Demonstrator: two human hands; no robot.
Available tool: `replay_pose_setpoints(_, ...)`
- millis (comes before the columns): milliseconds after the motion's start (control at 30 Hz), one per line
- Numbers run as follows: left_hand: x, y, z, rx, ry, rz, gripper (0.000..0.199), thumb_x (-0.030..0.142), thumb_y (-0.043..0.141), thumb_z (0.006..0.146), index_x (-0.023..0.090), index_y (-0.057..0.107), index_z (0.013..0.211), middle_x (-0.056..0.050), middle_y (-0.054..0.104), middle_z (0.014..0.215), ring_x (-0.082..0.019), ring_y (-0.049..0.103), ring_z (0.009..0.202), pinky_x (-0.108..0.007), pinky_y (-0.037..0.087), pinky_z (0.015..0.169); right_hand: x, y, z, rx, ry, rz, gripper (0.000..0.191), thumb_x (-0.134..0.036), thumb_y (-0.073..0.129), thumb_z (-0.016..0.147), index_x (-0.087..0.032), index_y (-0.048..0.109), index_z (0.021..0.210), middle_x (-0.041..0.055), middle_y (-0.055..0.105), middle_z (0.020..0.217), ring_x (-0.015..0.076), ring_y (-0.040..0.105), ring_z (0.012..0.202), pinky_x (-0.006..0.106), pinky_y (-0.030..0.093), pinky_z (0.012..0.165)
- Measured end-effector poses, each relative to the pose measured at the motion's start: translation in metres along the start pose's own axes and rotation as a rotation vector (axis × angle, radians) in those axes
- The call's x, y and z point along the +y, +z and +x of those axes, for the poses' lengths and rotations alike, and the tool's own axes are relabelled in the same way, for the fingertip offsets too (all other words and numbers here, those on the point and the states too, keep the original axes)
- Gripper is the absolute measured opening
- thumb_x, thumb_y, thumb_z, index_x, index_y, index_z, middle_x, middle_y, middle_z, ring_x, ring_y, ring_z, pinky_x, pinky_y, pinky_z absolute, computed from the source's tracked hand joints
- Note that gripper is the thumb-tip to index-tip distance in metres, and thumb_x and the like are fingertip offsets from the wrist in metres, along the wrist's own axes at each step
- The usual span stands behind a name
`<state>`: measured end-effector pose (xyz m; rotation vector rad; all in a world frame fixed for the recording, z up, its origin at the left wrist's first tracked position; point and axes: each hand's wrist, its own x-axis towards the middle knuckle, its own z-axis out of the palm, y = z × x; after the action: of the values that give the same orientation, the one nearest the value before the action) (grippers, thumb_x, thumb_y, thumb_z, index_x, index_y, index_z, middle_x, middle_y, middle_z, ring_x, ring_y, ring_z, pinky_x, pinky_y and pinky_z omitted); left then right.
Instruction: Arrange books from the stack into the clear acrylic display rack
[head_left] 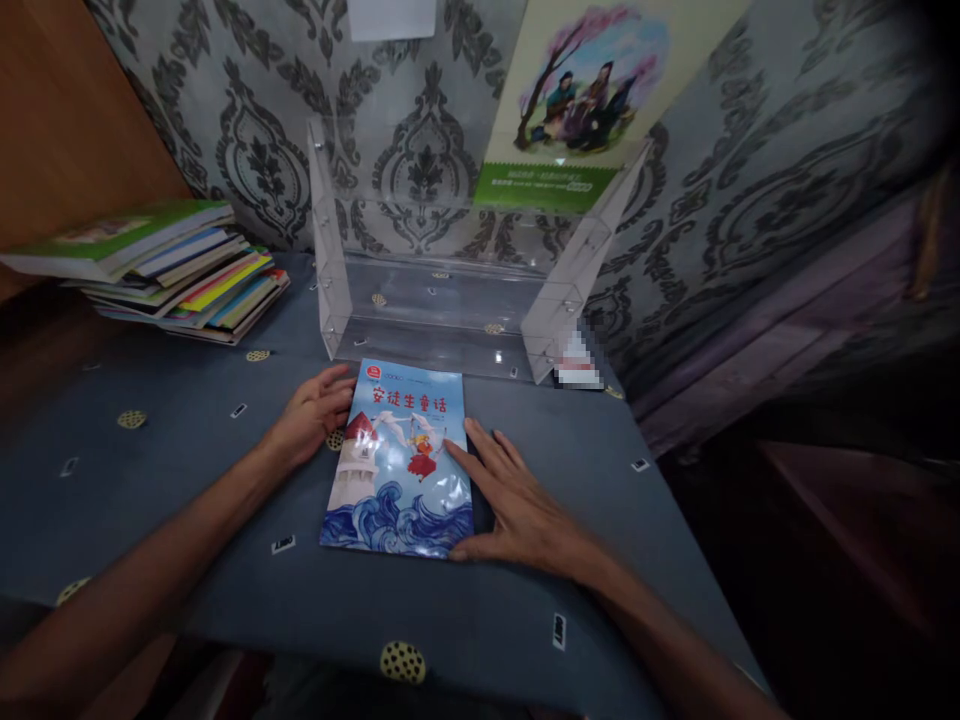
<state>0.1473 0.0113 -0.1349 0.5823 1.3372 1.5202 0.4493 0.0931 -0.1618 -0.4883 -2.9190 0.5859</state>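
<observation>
- The book (394, 462) lies on the worktop (607, 470), mid-frame.
- My left hand (311, 412) rests loosely open at its left edge.
- My right hand (514, 500) spreads, unclenched, over its right edge.

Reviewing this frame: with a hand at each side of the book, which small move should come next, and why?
Probably slip the left hand slightly under the left edge of the book: the book lies flat on the table, the left hand is right at that edge, and the right hand overlaps the opposite edge, so could steady it.
</observation>
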Motion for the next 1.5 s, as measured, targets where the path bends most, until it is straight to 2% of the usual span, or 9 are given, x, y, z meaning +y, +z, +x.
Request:
replay_pose_setpoints(200, 0.005, 0.014, -0.010, -0.118, -0.243, -0.126, 0.030, 0.007, 0.066, 0.084, 0.010, 0.068, 0.114, -0.013, 0.078, 0.100, -0.019, 0.075, 0.077, -0.028, 0.063, 0.071, 0.001, 0.000, -0.001, 0.044, -0.008, 0.056, 0.120, -0.077, 0.070, 0.072, -0.023, 0.014, 0.163, 0.0178, 0.007, 0.170, 0.0415, 0.014, 0.155, 0.064, 0.018, 0.123)
replay_pose_setpoints(400, 0.008, 0.018, -0.014, -0.058, -0.237, -0.178, 0.027, 0.006, 0.060, 0.089, 0.010, 0.069, 0.113, -0.012, 0.078, 0.105, -0.019, 0.076, 0.079, -0.030, 0.064, 0.073, -0.001, 0.000, 0.000, 0.067, 0.073, 0.145, 0.102, -0.072, 0.067, 0.080, -0.022, 0.028, 0.160, 0.0197, 0.014, 0.168, 0.0390, 0.017, 0.155, 0.064, 0.020, 0.123)
replay_pose_setpoints(567, 0.009, 0.023, -0.018, -0.062, -0.200, -0.210, 0.026, 0.008, 0.063, 0.088, 0.012, 0.070, 0.113, -0.011, 0.078, 0.107, -0.019, 0.076, 0.084, -0.029, 0.064, 0.076, 0.003, 0.001, 0.003, 0.204, 0.185, 0.320, 0.077, -0.059, 0.068, 0.086, -0.026, 0.044, 0.152, 0.0169, 0.034, 0.163, 0.0382, 0.035, 0.148, 0.062, 0.035, 0.115)
replay_pose_setpoints(733, 0.006, 0.026, -0.021, -0.089, -0.158, -0.224, 0.030, 0.013, 0.069, 0.084, 0.013, 0.071, 0.115, -0.012, 0.077, 0.110, -0.021, 0.076, 0.089, -0.029, 0.063, 0.079, -0.002, 0.002, 0.011, 0.361, 0.292, 0.833, 0.065, -0.043, 0.067, 0.090, -0.025, 0.044, 0.148, 0.0098, 0.069, 0.115, 0.0229, 0.066, 0.098, 0.040, 0.055, 0.084)
replay_pose_setpoints(867, 0.009, 0.035, -0.029, -0.040, -0.145, -0.244, 0.030, 0.013, 0.067, 0.085, 0.014, 0.070, 0.115, -0.011, 0.078, 0.110, -0.022, 0.076, 0.089, -0.030, 0.063, 0.079, -0.010, 0.005, 0.017, 0.426, 0.360, 1.237, 0.086, -0.047, 0.075, 0.082, -0.027, 0.029, 0.152, -0.0030, 0.063, 0.083, 0.0114, 0.057, 0.060, 0.023, 0.046, 0.054)
replay_pose_setpoints(967, 0.014, 0.047, -0.036, 0.061, -0.203, -0.252, 0.032, 0.010, 0.060, 0.089, 0.014, 0.066, 0.120, -0.010, 0.079, 0.100, -0.023, 0.077, 0.081, -0.032, 0.064, 0.074, -0.011, 0.002, 0.019, 0.449, 0.351, 1.308, 0.076, -0.056, 0.078, 0.076, -0.025, 0.047, 0.138, -0.0061, 0.057, 0.073, 0.0078, 0.047, 0.049, 0.020, 0.039, 0.044)
replay_pose_setpoints(1200, 0.029, 0.075, -0.027, 0.229, -0.050, -0.281, 0.036, 0.019, 0.063, 0.092, 0.016, 0.061, 0.128, -0.010, 0.078, 0.106, -0.023, 0.077, 0.091, -0.033, 0.064, 0.079, -0.011, -0.040, 0.030, 0.575, 0.157, 1.111, 0.045, -0.059, 0.069, 0.086, -0.020, 0.065, 0.109, -0.0021, 0.061, 0.071, 0.0093, 0.052, 0.054, 0.019, 0.042, 0.047)
replay_pose_setpoints(1367, 0.036, 0.088, -0.015, 0.055, 0.108, -0.267, 0.044, 0.049, 0.078, 0.077, 0.016, 0.069, 0.104, -0.007, 0.079, 0.087, -0.028, 0.077, 0.086, -0.035, 0.065, 0.071, -0.018, -0.066, 0.030, 0.741, 0.054, 0.862, 0.036, -0.048, 0.058, 0.096, -0.022, 0.065, 0.119, 0.0075, 0.074, 0.097, 0.0197, 0.070, 0.085, 0.033, 0.058, 0.079)
replay_pose_setpoints(1500, 0.012, 0.084, -0.008, 0.009, 0.059, -0.177, 0.066, 0.072, 0.083, 0.055, 0.018, 0.065, 0.087, -0.005, 0.076, 0.072, -0.028, 0.075, 0.065, -0.034, 0.061, 0.053, -0.012, -0.055, 0.025, 0.808, 0.067, 0.769, 0.034, -0.045, 0.053, 0.099, -0.024, 0.065, 0.122, 0.0102, 0.073, 0.115, 0.0239, 0.070, 0.104, 0.037, 0.057, 0.094)
